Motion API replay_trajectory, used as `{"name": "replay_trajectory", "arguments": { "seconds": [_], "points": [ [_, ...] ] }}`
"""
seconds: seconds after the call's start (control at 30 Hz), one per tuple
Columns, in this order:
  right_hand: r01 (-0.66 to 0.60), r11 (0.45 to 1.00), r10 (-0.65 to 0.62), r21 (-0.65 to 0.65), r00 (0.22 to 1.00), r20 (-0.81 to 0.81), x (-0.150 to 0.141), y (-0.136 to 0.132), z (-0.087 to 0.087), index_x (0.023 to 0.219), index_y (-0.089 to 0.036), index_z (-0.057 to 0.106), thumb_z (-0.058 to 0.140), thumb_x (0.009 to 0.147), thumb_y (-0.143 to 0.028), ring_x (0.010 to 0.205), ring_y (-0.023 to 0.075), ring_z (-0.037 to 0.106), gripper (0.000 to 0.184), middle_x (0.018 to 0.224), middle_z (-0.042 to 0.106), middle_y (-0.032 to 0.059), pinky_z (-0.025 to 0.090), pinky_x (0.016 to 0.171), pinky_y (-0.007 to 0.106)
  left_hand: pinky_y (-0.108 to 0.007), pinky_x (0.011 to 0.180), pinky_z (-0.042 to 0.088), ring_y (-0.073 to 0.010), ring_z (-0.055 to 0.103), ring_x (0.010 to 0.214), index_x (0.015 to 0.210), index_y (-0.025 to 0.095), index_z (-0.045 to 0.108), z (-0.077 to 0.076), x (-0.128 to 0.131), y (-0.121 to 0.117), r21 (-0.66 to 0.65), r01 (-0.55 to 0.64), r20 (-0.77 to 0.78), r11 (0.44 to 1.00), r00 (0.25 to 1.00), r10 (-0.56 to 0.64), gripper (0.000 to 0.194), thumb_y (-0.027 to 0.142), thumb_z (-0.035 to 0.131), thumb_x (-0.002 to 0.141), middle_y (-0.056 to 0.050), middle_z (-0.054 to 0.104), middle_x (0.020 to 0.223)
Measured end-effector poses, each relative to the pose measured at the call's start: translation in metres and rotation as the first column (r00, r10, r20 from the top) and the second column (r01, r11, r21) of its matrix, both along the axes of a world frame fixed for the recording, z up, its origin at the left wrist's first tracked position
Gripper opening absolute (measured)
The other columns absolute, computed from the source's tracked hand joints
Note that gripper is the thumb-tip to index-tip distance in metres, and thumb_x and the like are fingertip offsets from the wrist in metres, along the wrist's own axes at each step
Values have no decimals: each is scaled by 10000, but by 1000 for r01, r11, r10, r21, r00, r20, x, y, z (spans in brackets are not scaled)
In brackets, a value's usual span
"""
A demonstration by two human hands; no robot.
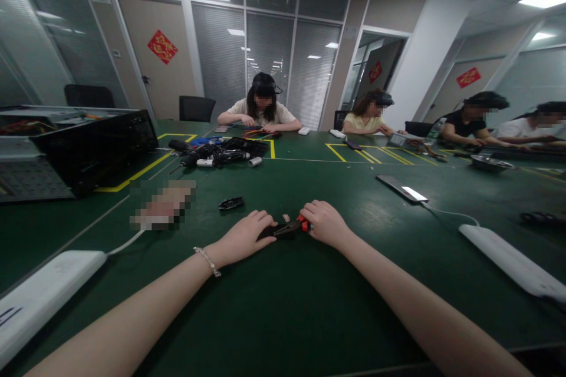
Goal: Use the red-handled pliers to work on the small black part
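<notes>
My right hand [324, 224] is closed around the red-and-black handles of a pair of pliers [289, 228], whose jaws point left. Facing it, my left hand [245, 237] grips a dark piece [268, 232] between thumb and fingers; its kind is too small and shadowed to make out. The pliers' jaws reach this piece, and I cannot tell whether they clamp it. A small pale scrap [286, 218] lies just beyond the jaws. Up and left of my left hand, a black plastic part [231, 204] rests on the green table [283, 318].
A black computer case [97, 150] stands at the left. Cables and tools form a pile [216, 152] farther back. White power banks [57, 283] with cabled phones flank my arms, one phone [401, 188] at right. A metal bowl [490, 163] sits far right. Several people work across the table.
</notes>
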State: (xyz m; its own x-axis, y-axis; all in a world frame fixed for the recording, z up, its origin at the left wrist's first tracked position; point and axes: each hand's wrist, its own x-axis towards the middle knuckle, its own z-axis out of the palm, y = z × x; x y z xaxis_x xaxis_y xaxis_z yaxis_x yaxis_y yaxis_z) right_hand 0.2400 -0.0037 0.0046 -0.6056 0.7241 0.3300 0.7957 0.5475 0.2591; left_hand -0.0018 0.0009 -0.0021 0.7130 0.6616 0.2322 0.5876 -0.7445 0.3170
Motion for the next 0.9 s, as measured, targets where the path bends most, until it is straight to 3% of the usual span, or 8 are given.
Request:
{"name": "replay_trajectory", "arguments": {
  "seconds": [0.27, 0.9],
  "points": [
    [-3, 1000, 3, -2, 1000, -2, 0, 1, 0, 900, -150, 571, 532, 668, -148, 776, 174, 466, 234, 879, 566, 72, 341, 685, 276, -298, 754, 395, -186, 469, 899, 994, 206, 484, 6, 1, -4, -20, -9, -14, 1000, 1000, 9, 215, 345, 482, 830, -30, 489, 991],
    [7, 1000, -7, 4, 1000, 12, 0, 0, 0, 882, -154, 572, 533, 660, -147, 767, 170, 459, 226, 864, 566, 64, 336, 680, 273, -286, 747, 396, -175, 469, 885, 990, 215, 482, 2, 0, -2, -13, -4, -6, 1000, 1000, 4, 203, 335, 495, 827, -17, 492, 980]
  ]
}}
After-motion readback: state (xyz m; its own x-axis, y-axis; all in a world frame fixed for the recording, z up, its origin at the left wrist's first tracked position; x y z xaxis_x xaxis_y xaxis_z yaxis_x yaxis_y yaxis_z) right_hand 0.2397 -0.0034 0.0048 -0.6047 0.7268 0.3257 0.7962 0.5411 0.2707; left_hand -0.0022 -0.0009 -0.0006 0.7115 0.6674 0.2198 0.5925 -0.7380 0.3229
